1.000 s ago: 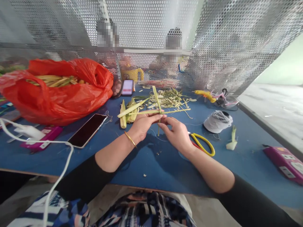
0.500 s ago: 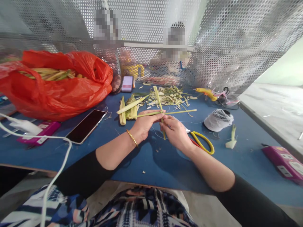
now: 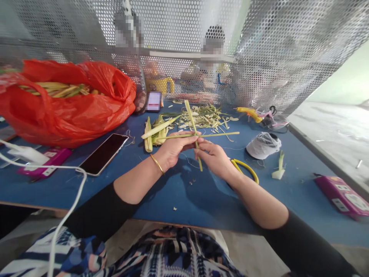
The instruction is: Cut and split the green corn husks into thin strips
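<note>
Narrow green-yellow plant strips cross each other between my two hands. My left hand, with a gold bangle at the wrist, pinches them near the crossing point. From the other side my right hand closes its fingers on the upright strip, just below the crossing. One strip points away from me, the other runs sideways past my right fingers. A fine white thread hangs below the hands. Yellow-handled scissors lie partly hidden under my right forearm. Several leaf pieces lie beyond my left hand.
A red plastic bag of plant strips stands left. Near it are a phone, a purple power strip and a white cable. Leaf scraps, a thread spool and another power strip lie around. Perforated mesh rises behind.
The crossed strips and both hands stay nearly in place, with a slight shift of the fingers. My right forearm now covers more of the scissors.
</note>
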### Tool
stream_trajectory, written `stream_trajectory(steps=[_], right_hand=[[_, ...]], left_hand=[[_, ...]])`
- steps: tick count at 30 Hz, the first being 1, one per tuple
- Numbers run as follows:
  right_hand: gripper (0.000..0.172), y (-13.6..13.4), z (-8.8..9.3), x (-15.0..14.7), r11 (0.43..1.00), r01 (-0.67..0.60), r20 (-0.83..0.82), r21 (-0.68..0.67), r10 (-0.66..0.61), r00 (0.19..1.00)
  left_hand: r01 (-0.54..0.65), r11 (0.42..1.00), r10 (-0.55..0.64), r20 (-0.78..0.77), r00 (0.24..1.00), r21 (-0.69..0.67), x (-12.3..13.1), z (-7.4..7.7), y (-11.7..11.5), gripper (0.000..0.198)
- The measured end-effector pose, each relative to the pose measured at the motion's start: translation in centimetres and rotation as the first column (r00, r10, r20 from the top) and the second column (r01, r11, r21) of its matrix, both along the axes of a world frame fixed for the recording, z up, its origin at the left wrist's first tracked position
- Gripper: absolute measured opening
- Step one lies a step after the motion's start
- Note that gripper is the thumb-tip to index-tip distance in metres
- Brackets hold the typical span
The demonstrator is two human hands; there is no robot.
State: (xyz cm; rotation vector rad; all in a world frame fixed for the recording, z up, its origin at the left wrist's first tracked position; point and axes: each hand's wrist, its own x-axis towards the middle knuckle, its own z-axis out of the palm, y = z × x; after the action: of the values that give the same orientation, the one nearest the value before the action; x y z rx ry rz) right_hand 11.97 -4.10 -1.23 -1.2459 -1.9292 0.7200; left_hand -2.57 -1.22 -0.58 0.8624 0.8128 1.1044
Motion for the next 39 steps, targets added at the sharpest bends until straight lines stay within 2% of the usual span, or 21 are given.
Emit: stream_trajectory(steps=[3, 6, 10, 13, 16, 17, 19, 21, 23, 27, 30, 33, 35, 37, 39], right_hand=[[0.025, 0.1, -0.1, 0.0, 0.998, 0.055, -0.035, -0.005, -0.055, 0.998], [0.025, 0.2, -0.1, 0.1, 0.998, 0.069, -0.042, 0.006, -0.069, 0.997], [0.028, 0.3, 0.3, 0.3, 0.992, 0.106, -0.146, 0.066, -0.096, 0.985], [0.029, 0.4, 0.8, 0.7, 0.993, 0.083, -0.247, 0.089, -0.058, 0.967], [0.030, 0.5, 1.3, 1.1, 1.000, -0.010, -0.338, 0.002, 0.010, 0.941], [0.030, 0.5, 1.4, 1.2, 0.999, -0.038, -0.361, -0.032, 0.024, 0.932], [0.029, 0.5, 1.5, 1.3, 0.995, -0.073, -0.371, -0.075, 0.040, 0.928], [0.028, 0.7, 1.4, 1.4, 0.996, -0.064, -0.326, -0.069, 0.038, 0.945], [0.029, 0.8, 1.2, 1.4, 0.998, -0.042, -0.241, -0.047, 0.029, 0.970], [0.026, 0.9, 1.0, 1.4, 0.999, -0.014, -0.053, -0.031, 0.012, 0.999], [0.027, 0.5, 1.2, 1.3, 0.997, -0.061, 0.052, 0.054, 0.058, 0.997], [0.026, 0.1, 1.5, 1.2, 0.984, -0.130, 0.142, 0.122, 0.112, 0.984], [0.030, 0.2, 1.4, 1.3, 0.993, -0.089, 0.143, 0.081, 0.077, 0.987], [0.037, 0.6, 1.2, 1.5, 1.000, 0.027, 0.054, -0.010, -0.026, 0.998], [0.039, 1.2, 1.1, 1.8, 0.986, 0.125, -0.128, -0.114, -0.139, 0.982]], left_hand=[[0.119, 0.993, -0.119, 0.015, 0.993, -0.008, -0.4, 0.4, 0.1, 0.029], [0.151, 0.988, -0.152, 0.032, 0.988, 0.017, -0.6, 0.4, 0.3, 0.039], [0.190, 0.974, -0.201, 0.082, 0.976, 0.125, -1.2, -0.1, 1.1, 0.039], [0.348, 0.930, -0.366, 0.225, 0.903, 0.116, -2.1, -0.3, 2.0, 0.042], [0.466, 0.879, -0.472, 0.333, 0.817, 0.101, -2.9, -0.3, 2.5, 0.041], [0.465, 0.879, -0.471, 0.326, 0.819, 0.100, -2.9, -0.2, 2.5, 0.039], [0.408, 0.907, -0.421, 0.243, 0.874, 0.102, -2.8, -0.1, 2.2, 0.034], [0.296, 0.949, -0.308, 0.100, 0.946, 0.111, -2.3, 0.1, 1.7, 0.026], [0.161, 0.979, -0.158, -0.037, 0.987, 0.125, -1.7, 0.2, 1.3, 0.019], [-0.007, 0.989, 0.037, -0.202, 0.979, 0.146, -0.6, 0.3, 0.8, 0.011], [-0.086, 0.988, 0.113, -0.226, 0.967, 0.125, -0.1, 0.4, 0.5, 0.011], [-0.110, 0.992, 0.120, -0.210, 0.970, 0.056, 0.1, 0.4, 0.3, 0.011], [-0.093, 0.996, 0.094, -0.203, 0.975, 0.017, 0.0, 0.4, 0.3, 0.012], [-0.042, 0.999, 0.040, -0.205, 0.978, -0.006, -0.2, 0.4, 0.2, 0.013], [0.049, 0.998, -0.054, -0.214, 0.975, -0.025, -0.3, 0.4, 0.1, 0.014]])
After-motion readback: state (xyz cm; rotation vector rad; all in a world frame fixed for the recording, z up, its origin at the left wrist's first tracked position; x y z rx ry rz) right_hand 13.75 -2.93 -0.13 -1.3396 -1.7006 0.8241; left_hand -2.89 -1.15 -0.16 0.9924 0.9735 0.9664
